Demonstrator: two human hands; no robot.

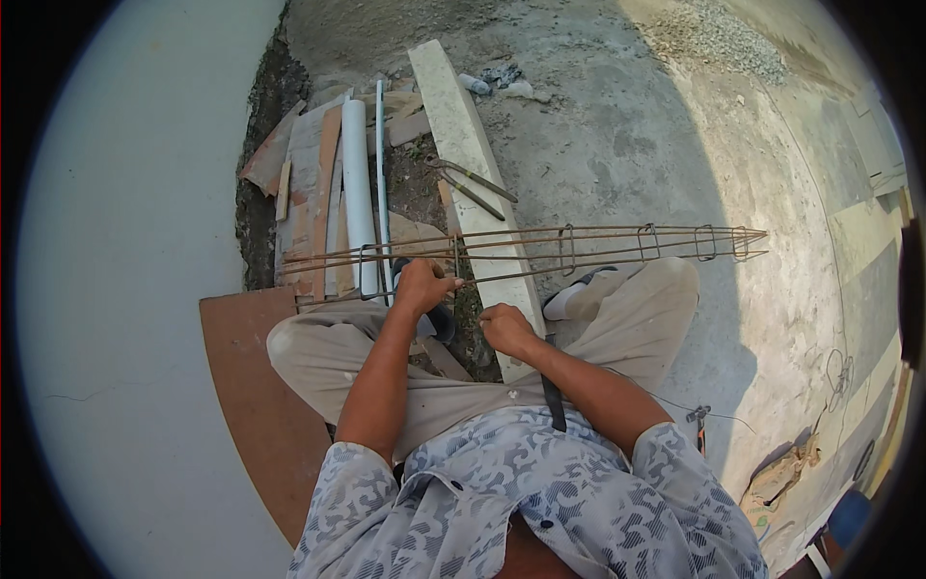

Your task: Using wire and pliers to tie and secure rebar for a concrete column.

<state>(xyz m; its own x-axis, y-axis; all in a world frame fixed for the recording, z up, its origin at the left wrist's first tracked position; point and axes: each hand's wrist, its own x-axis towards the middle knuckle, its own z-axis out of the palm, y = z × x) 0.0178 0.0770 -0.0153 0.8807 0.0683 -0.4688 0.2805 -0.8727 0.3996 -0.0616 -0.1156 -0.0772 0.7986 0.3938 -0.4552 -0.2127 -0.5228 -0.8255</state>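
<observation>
Across the ground before the person's two bent knees stretches one rebar cage (565,256), its thin rusty bars running left to right and drawing close together at the right end. Six stirrups (456,249) can be made out along it; the long bars overlap too much for a sure count. Both hands are at work near its left half. The left hand (424,285) is curled around the lower bar, close to the second stirrup from the left, gripping the cage there. The right hand (509,328) sits just below the bars, apart from them, its fingers folded into a loose fist; whether anything is inside cannot be told.

Under the cage passes one pale beam (463,116), and on it, beyond the bars, lies one pair of pincers (475,179), its two handles spread toward the right. Left of the beam are one thick white pipe (356,183) and one thinner bluish pipe (382,164), side by side among several scraps of wood. Two dark shoes (440,322) show, one on either side of the beam. One brown board (256,376) lies by the left knee, and one heap of gravel (719,39) is far off at upper right.
</observation>
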